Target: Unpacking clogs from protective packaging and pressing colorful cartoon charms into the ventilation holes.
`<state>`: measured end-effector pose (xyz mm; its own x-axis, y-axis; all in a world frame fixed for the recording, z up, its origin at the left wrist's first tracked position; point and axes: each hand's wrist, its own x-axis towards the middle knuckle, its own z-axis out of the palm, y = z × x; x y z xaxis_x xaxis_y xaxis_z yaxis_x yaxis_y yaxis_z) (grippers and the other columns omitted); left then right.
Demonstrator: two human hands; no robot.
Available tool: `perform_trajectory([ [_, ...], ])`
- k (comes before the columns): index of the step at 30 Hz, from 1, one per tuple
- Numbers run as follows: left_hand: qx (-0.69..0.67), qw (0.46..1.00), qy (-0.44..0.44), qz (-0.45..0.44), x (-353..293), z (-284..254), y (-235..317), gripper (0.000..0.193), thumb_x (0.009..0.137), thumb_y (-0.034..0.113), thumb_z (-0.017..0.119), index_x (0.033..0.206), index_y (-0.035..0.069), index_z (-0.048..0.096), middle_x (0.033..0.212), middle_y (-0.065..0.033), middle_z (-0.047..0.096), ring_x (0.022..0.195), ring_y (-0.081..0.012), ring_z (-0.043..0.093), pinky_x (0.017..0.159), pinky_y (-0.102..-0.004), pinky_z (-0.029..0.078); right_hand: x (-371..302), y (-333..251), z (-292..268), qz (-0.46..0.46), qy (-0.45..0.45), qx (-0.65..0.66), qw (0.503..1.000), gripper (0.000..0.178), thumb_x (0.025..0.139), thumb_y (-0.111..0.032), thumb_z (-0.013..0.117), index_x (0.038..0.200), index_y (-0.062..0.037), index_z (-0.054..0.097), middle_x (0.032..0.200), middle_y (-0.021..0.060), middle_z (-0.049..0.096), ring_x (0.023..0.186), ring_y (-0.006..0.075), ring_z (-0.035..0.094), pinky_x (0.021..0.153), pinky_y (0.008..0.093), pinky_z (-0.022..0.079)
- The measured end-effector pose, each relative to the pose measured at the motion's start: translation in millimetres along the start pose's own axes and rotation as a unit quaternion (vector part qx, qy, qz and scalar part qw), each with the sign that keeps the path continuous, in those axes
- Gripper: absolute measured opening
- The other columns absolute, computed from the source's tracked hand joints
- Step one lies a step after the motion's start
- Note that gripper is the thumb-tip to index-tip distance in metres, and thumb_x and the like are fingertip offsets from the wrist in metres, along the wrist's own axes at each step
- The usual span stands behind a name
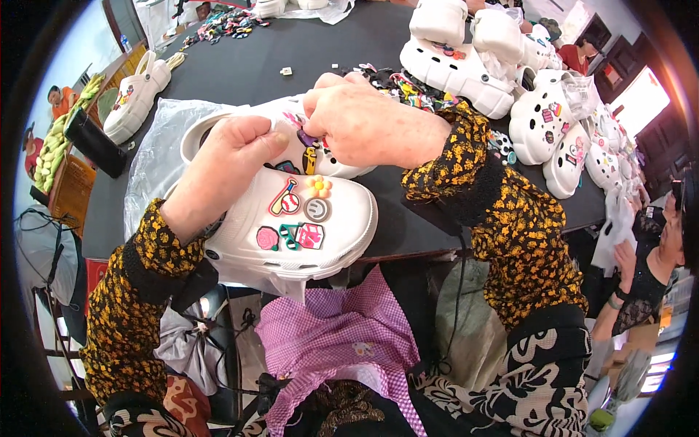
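Two clogs on table (240, 65) edge, near clog (291, 226) in front of far clog (291, 138), both on bag (156, 146). Left hand (226, 167) and right hand (371, 124) over far clog. Clog pile (510, 80) right, charms (408, 87) behind, lone clog (135, 95) far left.

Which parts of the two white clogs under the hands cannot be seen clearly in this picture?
Head view only:
- Far clog: most of its top hidden under the left hand and right hand.
- Purple charm: half covered by right fingers, shape unclear.
- Near clog: heel hidden behind the left wrist.
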<state>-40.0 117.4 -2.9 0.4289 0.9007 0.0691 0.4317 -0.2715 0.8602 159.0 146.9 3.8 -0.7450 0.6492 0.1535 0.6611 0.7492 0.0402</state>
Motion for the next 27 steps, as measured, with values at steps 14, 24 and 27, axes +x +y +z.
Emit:
perform_trajectory([
  [14, -0.001, 0.999, 0.034, 0.023, 7, 0, -11, 0.029, 0.092, 0.022, 0.055, 0.07, 0.002, 0.053, 0.067, 0.007, 0.045, 0.063, -0.002, 0.039, 0.054, -0.0225, 0.034, -12, 17, -2, 0.024, 0.118, 0.024, 0.992, 0.021, 0.075, -0.012, 0.057, 0.087, -0.0021, 0.07, 0.089, 0.0138, 0.067, 0.093, 0.0298, 0.06, 0.083, 0.0416, 0.045],
  [24, -0.036, 0.999, 0.009, 0.009, 3, -5, -8, 0.023, 0.093, 0.019, 0.054, 0.08, 0.001, 0.059, 0.073, 0.0071, 0.051, 0.068, -0.0003, 0.044, 0.06, -0.0199, 0.039, -14, 15, 1, 0.077, 0.228, 0.263, 0.935, 0.019, 0.077, -0.008, 0.057, 0.089, 0.0037, 0.066, 0.081, 0.017, 0.067, 0.074, 0.0264, 0.065, 0.072, 0.0336, 0.051],
  [27, -0.039, 0.999, 0.012, 0.006, 3, -3, -1, 0.023, 0.093, 0.02, 0.054, 0.081, 0.001, 0.06, 0.073, 0.0069, 0.051, 0.069, -0.0007, 0.043, 0.06, -0.0199, 0.038, -17, 13, 1, 0.059, 0.287, 0.178, 0.939, 0.02, 0.076, -0.008, 0.058, 0.091, 0.0023, 0.065, 0.088, 0.0185, 0.065, 0.084, 0.0313, 0.062, 0.077, 0.0375, 0.048],
])
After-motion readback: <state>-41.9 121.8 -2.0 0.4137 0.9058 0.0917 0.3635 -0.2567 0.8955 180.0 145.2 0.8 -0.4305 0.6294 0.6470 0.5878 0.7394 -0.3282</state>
